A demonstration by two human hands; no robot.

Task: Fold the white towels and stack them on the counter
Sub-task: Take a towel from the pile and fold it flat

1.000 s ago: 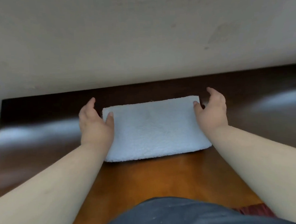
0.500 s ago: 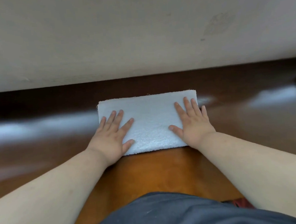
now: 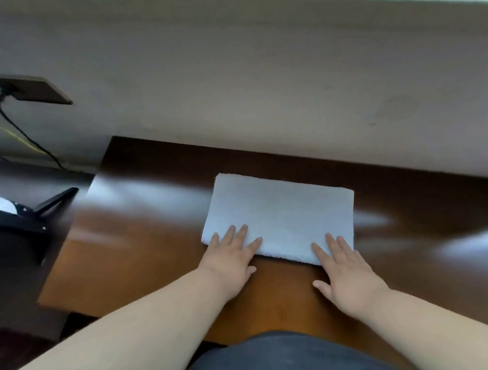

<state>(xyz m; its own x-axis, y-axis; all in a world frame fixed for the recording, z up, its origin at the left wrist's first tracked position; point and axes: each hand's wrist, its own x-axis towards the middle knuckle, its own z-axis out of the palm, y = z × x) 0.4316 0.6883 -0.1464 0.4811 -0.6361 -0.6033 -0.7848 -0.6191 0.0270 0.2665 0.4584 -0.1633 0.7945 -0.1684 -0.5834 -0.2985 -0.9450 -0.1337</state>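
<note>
Hands flat — left hand [image 3: 230,264], right hand [image 3: 347,275], fingers straight on folded towel [image 3: 281,214].

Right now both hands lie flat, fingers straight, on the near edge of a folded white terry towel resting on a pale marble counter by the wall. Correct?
Not quite. The head view shows the folded white terry towel on a glossy brown wooden counter, not pale marble. The rest holds: left hand and right hand lie flat on its near edge, by the wall.
</note>
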